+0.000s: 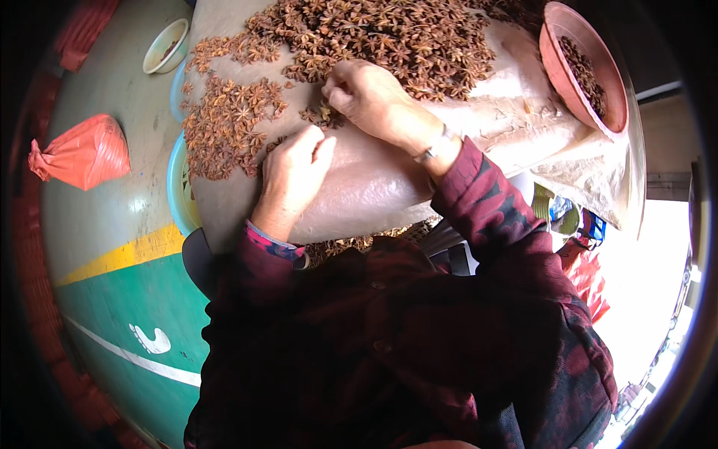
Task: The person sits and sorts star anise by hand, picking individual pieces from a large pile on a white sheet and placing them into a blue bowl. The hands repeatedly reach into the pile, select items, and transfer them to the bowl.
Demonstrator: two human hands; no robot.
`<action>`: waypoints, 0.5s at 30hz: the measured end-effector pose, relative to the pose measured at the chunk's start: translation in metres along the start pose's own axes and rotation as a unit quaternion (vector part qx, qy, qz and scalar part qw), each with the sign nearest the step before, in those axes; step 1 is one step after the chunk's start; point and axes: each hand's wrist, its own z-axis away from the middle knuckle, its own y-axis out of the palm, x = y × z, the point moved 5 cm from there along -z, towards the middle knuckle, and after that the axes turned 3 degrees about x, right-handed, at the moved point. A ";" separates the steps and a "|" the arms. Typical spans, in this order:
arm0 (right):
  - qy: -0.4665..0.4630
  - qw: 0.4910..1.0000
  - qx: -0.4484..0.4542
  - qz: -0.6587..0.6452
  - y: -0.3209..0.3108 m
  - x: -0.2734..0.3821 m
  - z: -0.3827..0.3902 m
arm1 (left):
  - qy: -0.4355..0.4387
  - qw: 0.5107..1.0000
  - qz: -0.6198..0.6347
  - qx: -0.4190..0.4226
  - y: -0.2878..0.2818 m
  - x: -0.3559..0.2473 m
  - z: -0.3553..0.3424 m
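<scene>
A large heap of brown star anise (389,37) covers the far middle of the sheeted table. My right hand (366,97) is curled at the heap's near edge, its fingertips tucked under and hidden. Below it lie a few loose star anise pieces (321,114). My left hand (293,176) rests low over the sheet, nearer to me, with the fingers bent and the thumb drawn in. Whatever either hand pinches is out of sight. Beside my left hand spreads a thinner layer of lighter star anise (224,127).
A pink basin (550,56) holding dark pieces leans at the table's right. Blue-rimmed basins (178,176) sit below the left edge. On the floor are a tied red bag (86,153) and a pale bowl (157,63). More star anise (336,247) shows under the near edge.
</scene>
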 end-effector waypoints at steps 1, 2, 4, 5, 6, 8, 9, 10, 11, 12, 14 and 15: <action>0.001 0.997 -0.046 -0.056 -0.009 0.000 0.012 | -0.021 0.999 0.028 -0.005 -0.001 0.004 0.000; 0.005 0.992 -0.064 -0.110 -0.015 0.000 0.026 | -0.012 0.999 0.030 -0.034 -0.004 0.004 -0.003; 0.002 0.992 -0.051 -0.117 -0.016 0.008 0.057 | 0.044 0.994 0.017 -0.094 -0.006 -0.003 -0.005; -0.001 0.992 -0.028 -0.123 -0.015 0.012 0.072 | 0.066 0.991 0.007 -0.116 -0.005 -0.007 -0.007; 0.007 0.979 0.047 -0.196 -0.009 0.013 0.087 | 0.119 0.986 -0.008 -0.113 0.000 -0.016 -0.008; -0.015 0.952 0.164 -0.258 -0.007 0.012 0.115 | 0.154 0.985 0.019 -0.075 0.014 -0.027 -0.011; 0.012 0.970 0.120 -0.212 -0.016 0.000 0.120 | 0.189 0.980 0.004 -0.063 0.020 -0.034 -0.014; 0.006 0.982 0.062 -0.180 -0.027 -0.012 0.121 | 0.177 0.983 -0.009 -0.037 0.026 -0.036 -0.018; -0.043 0.987 -0.007 -0.154 -0.042 -0.022 0.122 | 0.178 0.984 -0.018 -0.021 0.030 -0.037 -0.022; 0.037 0.991 -0.077 -0.103 -0.059 -0.050 0.120 | 0.152 0.987 -0.056 -0.014 0.033 -0.035 -0.027; 0.090 0.973 -0.214 -0.016 -0.098 -0.096 0.112 | 0.107 0.987 -0.120 -0.013 0.033 -0.026 -0.034; 0.146 0.954 -0.260 0.027 -0.114 -0.119 0.110 | 0.075 0.987 -0.144 -0.004 0.033 -0.019 -0.037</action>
